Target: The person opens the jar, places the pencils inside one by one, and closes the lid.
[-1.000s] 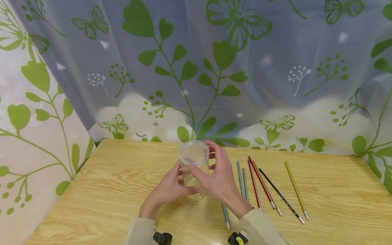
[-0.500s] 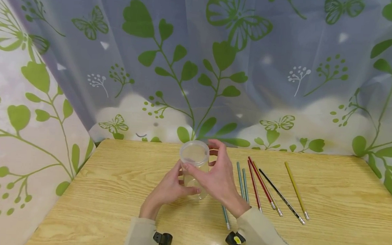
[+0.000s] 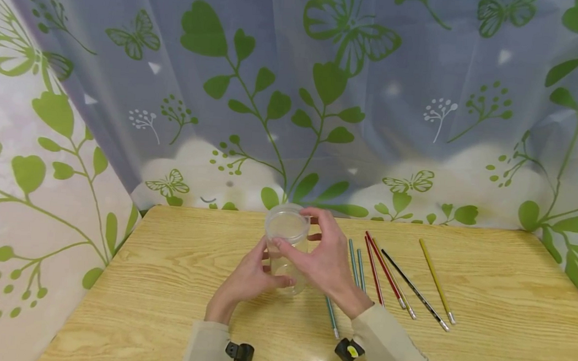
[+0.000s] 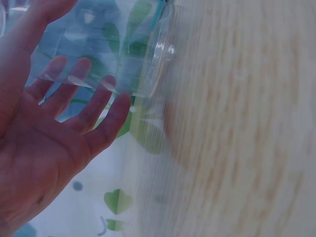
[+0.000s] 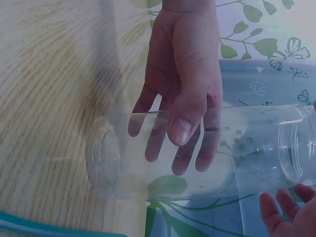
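A clear plastic jar (image 3: 288, 266) stands upright at the middle of the table. Its pale see-through lid (image 3: 286, 224) sits at the top. Low on the jar's left side, my left hand (image 3: 248, 277) holds it, thumb across the front and fingers behind. My right hand (image 3: 321, 257) grips the lid's edge, thumb in front and index finger at the far side. The left wrist view shows the jar's base (image 4: 160, 49) by the tabletop. Through the jar wall (image 5: 242, 148), the right wrist view shows left fingers; right fingertips (image 5: 271, 212) appear beside the rim.
Right of the jar lie several pencils: teal (image 3: 353, 262), red (image 3: 387, 272), black (image 3: 415, 290) and yellow (image 3: 437, 280). One teal pencil's eraser end (image 3: 332, 318) shows below my right wrist. A leaf-patterned curtain (image 3: 251, 145) hangs behind the wooden table (image 3: 164, 272).
My right thumb has shifted left along the lid's front, then slightly back, while the index finger moved at the far side. The lid's far edge appears slightly higher. My left hand has stayed put.
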Demonstrator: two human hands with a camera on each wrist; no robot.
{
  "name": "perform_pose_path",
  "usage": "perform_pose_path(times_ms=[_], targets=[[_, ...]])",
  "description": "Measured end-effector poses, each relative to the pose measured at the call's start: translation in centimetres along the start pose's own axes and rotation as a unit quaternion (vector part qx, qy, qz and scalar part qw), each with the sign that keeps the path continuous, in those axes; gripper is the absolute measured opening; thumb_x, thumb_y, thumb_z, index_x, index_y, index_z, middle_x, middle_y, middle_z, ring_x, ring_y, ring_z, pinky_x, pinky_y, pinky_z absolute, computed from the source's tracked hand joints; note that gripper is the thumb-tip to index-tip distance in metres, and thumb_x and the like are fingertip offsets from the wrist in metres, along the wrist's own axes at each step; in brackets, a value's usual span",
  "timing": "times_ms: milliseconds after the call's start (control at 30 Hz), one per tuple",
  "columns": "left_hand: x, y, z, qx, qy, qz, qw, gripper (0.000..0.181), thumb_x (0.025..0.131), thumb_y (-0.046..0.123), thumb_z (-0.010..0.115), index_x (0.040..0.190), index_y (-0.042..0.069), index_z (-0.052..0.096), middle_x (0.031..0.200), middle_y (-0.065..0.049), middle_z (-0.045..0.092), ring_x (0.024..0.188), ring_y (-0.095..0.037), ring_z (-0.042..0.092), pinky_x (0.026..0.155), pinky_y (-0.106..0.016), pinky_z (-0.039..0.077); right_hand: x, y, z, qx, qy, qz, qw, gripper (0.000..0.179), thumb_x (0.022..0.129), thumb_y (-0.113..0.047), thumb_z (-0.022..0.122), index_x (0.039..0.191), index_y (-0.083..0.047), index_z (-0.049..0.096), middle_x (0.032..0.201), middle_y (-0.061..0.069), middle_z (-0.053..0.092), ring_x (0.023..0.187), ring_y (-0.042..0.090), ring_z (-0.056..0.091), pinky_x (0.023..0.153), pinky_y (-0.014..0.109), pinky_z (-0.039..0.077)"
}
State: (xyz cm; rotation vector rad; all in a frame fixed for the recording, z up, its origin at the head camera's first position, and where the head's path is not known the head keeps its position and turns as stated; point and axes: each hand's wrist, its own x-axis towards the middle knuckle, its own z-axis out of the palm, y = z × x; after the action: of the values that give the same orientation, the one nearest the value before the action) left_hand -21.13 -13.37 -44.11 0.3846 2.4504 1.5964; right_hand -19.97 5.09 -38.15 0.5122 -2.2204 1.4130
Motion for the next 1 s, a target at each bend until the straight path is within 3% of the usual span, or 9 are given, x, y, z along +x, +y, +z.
perform_pose_path(times_ms=[167, 400, 633, 767, 900, 1000], targets=[[0.1, -0.1, 0.0, -0.009, 0.011, -0.007, 0.9999, 0.094, 0.077, 0.028, 0.09, 0.153, 0.038, 0.036, 0.149, 0.003, 0.05, 0.132, -0.03, 0.054, 0.107, -0.052, 0.05, -0.1, 0.1, -0.6, -0.007, 0.007, -0.033, 0.9994, 0.056, 0.078, -0.028, 0.09, 0.122, -0.008, 0.061, 0.119, 0.007, 0.066, 0.107, 0.022, 0.063, 0.076, 0.034, 0.061], [0.3, -0.4, -0.4, -0.006, 0.042, -0.019, 0.9989, 0.079, 0.078, 0.031, 0.09, 0.144, 0.027, 0.045, 0.145, -0.008, 0.054, 0.132, -0.034, 0.055, 0.105, -0.055, 0.051, -0.6, 0.4, -1.6, -0.018, 0.003, -0.055, 0.9983, 0.053, 0.075, -0.026, 0.09, 0.117, -0.01, 0.062, 0.119, 0.005, 0.066, 0.108, 0.02, 0.063, 0.075, 0.041, 0.061], [0.4, -0.5, -0.9, 0.007, 0.059, -0.019, 0.998, 0.08, 0.076, 0.03, 0.091, 0.143, 0.027, 0.046, 0.149, -0.013, 0.053, 0.134, -0.036, 0.055, 0.109, -0.056, 0.049, -1.3, 1.0, -2.5, -0.037, 0.005, -0.075, 0.9965, 0.052, 0.073, -0.025, 0.091, 0.113, -0.009, 0.063, 0.119, 0.006, 0.067, 0.107, 0.019, 0.064, 0.074, 0.033, 0.06], [0.5, -0.5, -1.2, 0.003, 0.058, -0.023, 0.9981, 0.08, 0.077, 0.029, 0.09, 0.143, 0.026, 0.046, 0.15, -0.018, 0.052, 0.133, -0.04, 0.056, 0.105, -0.056, 0.052, -1.6, 1.5, -2.8, -0.038, 0.003, -0.088, 0.9954, 0.05, 0.072, -0.023, 0.091, 0.111, -0.008, 0.063, 0.118, 0.006, 0.068, 0.107, 0.019, 0.065, 0.074, 0.033, 0.06], [0.5, -0.5, -1.5, -0.009, 0.054, -0.026, 0.9981, 0.081, 0.077, 0.026, 0.09, 0.144, 0.026, 0.045, 0.15, -0.018, 0.051, 0.133, -0.042, 0.056, 0.101, -0.054, 0.055, -2.0, 1.8, -3.2, -0.042, -0.009, -0.098, 0.9942, 0.049, 0.072, -0.023, 0.091, 0.111, -0.008, 0.063, 0.119, 0.007, 0.068, 0.109, 0.02, 0.065, 0.075, 0.034, 0.061], [0.4, -0.5, -1.6, -0.007, 0.055, -0.026, 0.9981, 0.08, 0.077, 0.026, 0.09, 0.143, 0.028, 0.046, 0.151, -0.015, 0.05, 0.136, -0.038, 0.054, 0.105, -0.055, 0.052, -2.4, 2.0, -3.5, -0.056, -0.014, -0.107, 0.9926, 0.049, 0.072, -0.023, 0.091, 0.11, -0.009, 0.064, 0.121, 0.007, 0.068, 0.111, 0.021, 0.066, 0.076, 0.034, 0.061]])
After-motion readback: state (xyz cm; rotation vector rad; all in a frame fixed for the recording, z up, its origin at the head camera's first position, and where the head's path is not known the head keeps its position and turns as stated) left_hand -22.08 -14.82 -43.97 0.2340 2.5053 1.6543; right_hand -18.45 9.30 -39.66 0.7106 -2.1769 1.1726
